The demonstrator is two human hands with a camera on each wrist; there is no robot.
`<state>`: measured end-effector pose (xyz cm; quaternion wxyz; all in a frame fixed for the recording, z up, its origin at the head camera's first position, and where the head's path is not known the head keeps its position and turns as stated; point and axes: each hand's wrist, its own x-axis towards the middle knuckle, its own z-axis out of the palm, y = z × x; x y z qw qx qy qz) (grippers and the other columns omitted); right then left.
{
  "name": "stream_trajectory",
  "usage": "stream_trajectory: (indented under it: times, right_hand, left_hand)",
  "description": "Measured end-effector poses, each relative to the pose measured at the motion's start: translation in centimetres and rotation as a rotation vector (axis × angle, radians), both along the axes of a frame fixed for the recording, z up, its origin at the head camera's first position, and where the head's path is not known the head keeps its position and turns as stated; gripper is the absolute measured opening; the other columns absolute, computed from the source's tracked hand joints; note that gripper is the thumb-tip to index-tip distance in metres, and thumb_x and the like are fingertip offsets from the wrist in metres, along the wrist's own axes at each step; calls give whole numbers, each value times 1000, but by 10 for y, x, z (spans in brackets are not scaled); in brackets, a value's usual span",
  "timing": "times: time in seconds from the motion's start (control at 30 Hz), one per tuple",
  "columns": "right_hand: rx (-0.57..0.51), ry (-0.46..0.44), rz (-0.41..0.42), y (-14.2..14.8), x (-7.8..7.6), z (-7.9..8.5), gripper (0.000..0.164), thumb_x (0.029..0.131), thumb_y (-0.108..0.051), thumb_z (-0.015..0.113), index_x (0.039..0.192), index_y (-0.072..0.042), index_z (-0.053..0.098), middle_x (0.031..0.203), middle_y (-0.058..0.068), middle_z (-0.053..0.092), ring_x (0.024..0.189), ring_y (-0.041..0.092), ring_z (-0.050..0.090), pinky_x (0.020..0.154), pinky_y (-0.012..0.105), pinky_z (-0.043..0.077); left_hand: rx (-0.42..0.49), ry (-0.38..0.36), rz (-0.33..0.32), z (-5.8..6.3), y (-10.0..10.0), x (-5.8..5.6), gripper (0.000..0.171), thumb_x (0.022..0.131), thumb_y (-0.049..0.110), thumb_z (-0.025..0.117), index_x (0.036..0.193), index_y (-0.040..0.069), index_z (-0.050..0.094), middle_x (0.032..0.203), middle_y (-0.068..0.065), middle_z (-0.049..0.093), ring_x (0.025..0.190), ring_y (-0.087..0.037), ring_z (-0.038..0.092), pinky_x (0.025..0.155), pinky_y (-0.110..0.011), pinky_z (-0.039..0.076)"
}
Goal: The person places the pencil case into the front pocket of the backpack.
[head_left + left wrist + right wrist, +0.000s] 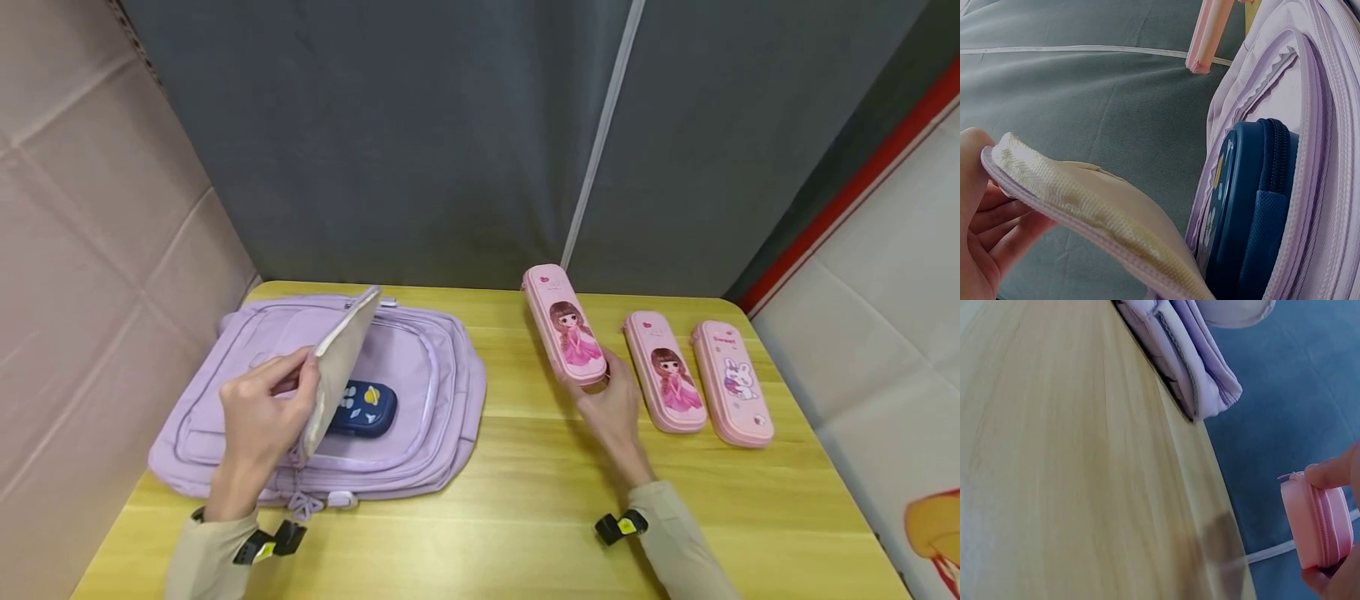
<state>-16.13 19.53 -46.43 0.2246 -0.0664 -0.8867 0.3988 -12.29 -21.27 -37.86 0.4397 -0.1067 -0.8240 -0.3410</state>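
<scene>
1. Your right hand point(615, 410) has its fingers clamped on the lower end of a pink pencil case point(567, 325), right of centre in the frame; the upper end extends freely beyond your fingers.
2. That case's long axis runs from upper left to lower right, steeply, with its far end toward the dark curtain point(412, 150). Its doll-printed face is turned up toward you.
3. In your right wrist view, the case sits at the lower right between your fingers, apart from the desk point(1072, 456), with its zipped side showing.
4. Your left hand point(262, 412), left of centre, pinches the edge of a raised flap point(341, 379), whose pale lining faces right.
5. The flap belongs to a lilac backpack point(457, 392) lying on the desk at the left of the frame. A navy case point(371, 408) lies in its open pocket, partly hidden behind the flap.
6. To the right of your right hand lie a second doll-printed case point(666, 372) and a rabbit-printed case point(732, 385), side by side, both slanting from upper left to lower right.
</scene>
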Motion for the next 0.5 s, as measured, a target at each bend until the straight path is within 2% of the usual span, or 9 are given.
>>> stream_trajectory:
  times: [0.17, 0.5]
  right_hand:
    - [-9, 58, 72, -11, 0, 6, 74, 64, -34, 81, 124, -4, 52, 114, 14, 58, 99, 26, 55, 87, 40, 48]
    - [-27, 79, 223, -38, 2, 23, 74, 65, -34, 81, 126, -6, 51, 116, 11, 57, 101, 23, 54, 88, 38, 50]
  left_hand:
    - [5, -13, -6, -1, 0, -1, 15, 74, 9, 67, 87, 5, 75, 73, -10, 71, 63, 10, 58, 61, 1, 45]
    - [-3, -48, 7, 1, 0, 0, 16, 76, 10, 66, 89, 4, 74, 75, -11, 71, 65, 10, 58, 61, 1, 45]
